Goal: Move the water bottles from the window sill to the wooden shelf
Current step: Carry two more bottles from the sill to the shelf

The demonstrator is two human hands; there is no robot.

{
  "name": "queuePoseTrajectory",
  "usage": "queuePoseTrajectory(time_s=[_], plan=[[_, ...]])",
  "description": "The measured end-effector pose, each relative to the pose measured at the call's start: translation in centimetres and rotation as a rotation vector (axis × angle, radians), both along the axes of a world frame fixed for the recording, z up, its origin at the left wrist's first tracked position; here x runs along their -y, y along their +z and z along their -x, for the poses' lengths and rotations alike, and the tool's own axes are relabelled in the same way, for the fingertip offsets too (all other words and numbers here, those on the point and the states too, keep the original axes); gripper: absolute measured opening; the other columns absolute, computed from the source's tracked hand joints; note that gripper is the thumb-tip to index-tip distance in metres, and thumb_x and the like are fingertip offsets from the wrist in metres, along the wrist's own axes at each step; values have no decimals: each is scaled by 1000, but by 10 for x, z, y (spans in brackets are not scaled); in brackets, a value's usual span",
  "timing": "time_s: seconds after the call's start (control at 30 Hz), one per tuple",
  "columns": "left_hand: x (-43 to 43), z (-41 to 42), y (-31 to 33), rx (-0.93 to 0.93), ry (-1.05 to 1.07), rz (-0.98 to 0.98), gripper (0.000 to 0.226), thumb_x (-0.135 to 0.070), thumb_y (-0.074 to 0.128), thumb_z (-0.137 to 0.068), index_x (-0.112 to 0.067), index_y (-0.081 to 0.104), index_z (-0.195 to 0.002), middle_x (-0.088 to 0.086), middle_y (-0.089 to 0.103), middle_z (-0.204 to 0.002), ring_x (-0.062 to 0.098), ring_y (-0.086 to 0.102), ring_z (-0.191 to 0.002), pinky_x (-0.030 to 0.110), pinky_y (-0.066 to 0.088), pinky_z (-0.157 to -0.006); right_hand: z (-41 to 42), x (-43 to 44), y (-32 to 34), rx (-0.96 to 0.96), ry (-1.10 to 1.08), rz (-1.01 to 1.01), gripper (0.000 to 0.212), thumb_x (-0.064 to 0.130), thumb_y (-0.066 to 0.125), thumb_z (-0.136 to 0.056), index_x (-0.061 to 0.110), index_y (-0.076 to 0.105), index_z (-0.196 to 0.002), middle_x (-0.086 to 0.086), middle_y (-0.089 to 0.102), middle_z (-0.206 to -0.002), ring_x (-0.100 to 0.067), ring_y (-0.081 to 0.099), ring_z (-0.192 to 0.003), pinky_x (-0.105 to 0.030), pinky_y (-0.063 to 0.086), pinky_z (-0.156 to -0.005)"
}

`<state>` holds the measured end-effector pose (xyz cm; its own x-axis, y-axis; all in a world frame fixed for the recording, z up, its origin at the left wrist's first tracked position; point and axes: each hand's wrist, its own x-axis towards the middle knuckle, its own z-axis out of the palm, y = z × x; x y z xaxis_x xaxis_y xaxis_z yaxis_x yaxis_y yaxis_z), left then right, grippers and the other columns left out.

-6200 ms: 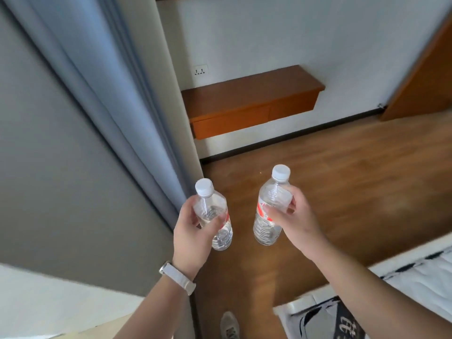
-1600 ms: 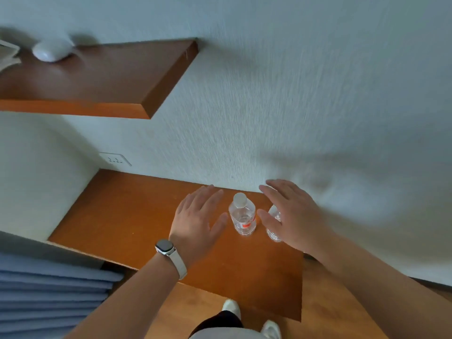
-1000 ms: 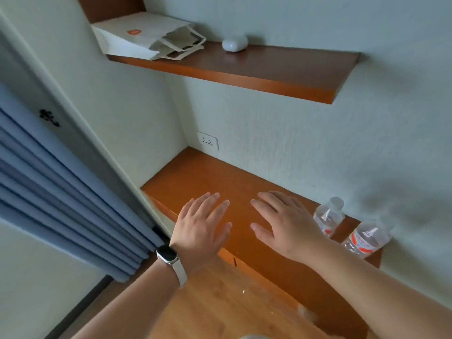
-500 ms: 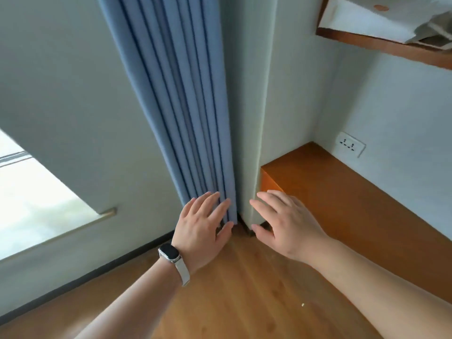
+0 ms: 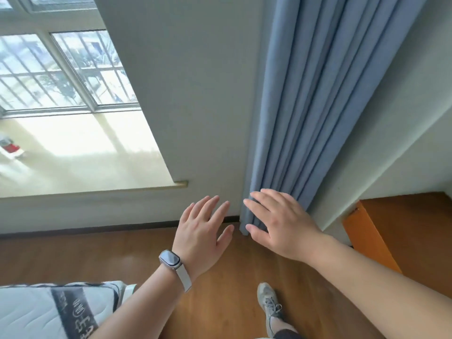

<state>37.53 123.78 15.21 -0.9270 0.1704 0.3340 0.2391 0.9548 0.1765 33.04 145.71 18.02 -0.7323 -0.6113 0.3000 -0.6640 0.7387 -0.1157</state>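
hands first: my left hand (image 5: 200, 231) and right hand (image 5: 278, 223) are both empty, fingers straight and spread, held side by side above the floor, close before the foot of the blue curtain (image 5: 305, 118). what matters now is direction. the only water bottle (image 5: 9, 148) i can find sits on the window sill (image 5: 85, 162), well off to the left of both hands and farther from me, toward the sill's left part where the picture cuts it off. it is blurred and half out of view. a red label shows, but i cannot tell whether it stands upright or lies down, nor whether others sit beyond it. the left hand is the nearer one, so i judge it should lead the reach, with my body turning left. the wooden shelf (image 5: 403, 228) lies on the opposite side, right of the curtain, past the right arm.
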Motion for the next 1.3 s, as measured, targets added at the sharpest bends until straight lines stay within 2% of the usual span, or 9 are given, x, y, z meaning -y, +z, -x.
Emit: queuePoseTrajectory(time_s=[0.27,0.4,0.57,0.77,0.9,1.1,1.17,1.23,1.3], plan=[[47,47,20,44,342,71,53,-51,45,-93,-22,59,-135,4,59,-139,26,52,-132,37,25,-111,111,67,-10,34,254,72,55,50,48,-87,14,66,-124,-9,64,-126,-34,60,-117,-45,48,-97],[52,82,34,43,485,50,54,-53,45,-92,-22,60,-134,4,60,-138,27,53,-130,43,38,-108,167,90,0,42,371,73,54,50,47,-86,14,67,-121,-9,65,-125,-34,60,-116,-45,49,-96],[59,111,41,24,629,38,55,-53,45,-91,-21,60,-134,5,60,-138,27,53,-130,47,40,-107,222,117,11,83,471,62,55,51,44,-88,16,65,-124,-8,64,-128,-32,59,-118,-46,48,-96],[100,109,46,-30,770,45,53,-50,52,-89,-19,63,-130,7,64,-132,30,58,-125,50,46,-103,248,178,28,90,589,73,55,51,41,-89,16,64,-125,-6,63,-129,-30,58,-121,-45,47,-96],[140,100,41,-45,846,22,53,-50,51,-89,-19,62,-131,7,62,-134,29,55,-128,51,44,-104,246,227,29,79,644,43,55,52,42,-87,17,65,-122,-5,65,-126,-27,58,-118,-45,49,-91],[219,87,29,-83,879,-2,53,-49,51,-89,-20,61,-133,5,60,-136,27,52,-129,50,40,-106,233,313,30,88,708,-77,57,53,41,-89,16,63,-127,-7,64,-128,-32,59,-120,-46,48,-95],[254,84,29,-83,883,-14,53,-49,50,-90,-20,60,-133,6,60,-137,27,52,-130,49,39,-107,227,350,39,117,709,-160,64,57,31,-90,20,53,-137,-5,54,-141,-29,48,-132,-44,39,-105],[291,78,30,-88,881,-28,53,-49,50,-90,-20,60,-134,5,59,-137,26,52,-130,48,38,-107,221,388,46,145,712,-222,75,63,13,-87,26,35,-149,0,35,-156,-24,27,-144,-40,21,-115],[331,69,32,-103,878,-27,53,-48,50,-91,-20,60,-134,5,59,-137,26,51,-130,48,37,-108,213,429,54,137,708,-237,81,65,3,-83,29,26,-153,3,26,-160,-20,17,-147,-36,13,-117]])
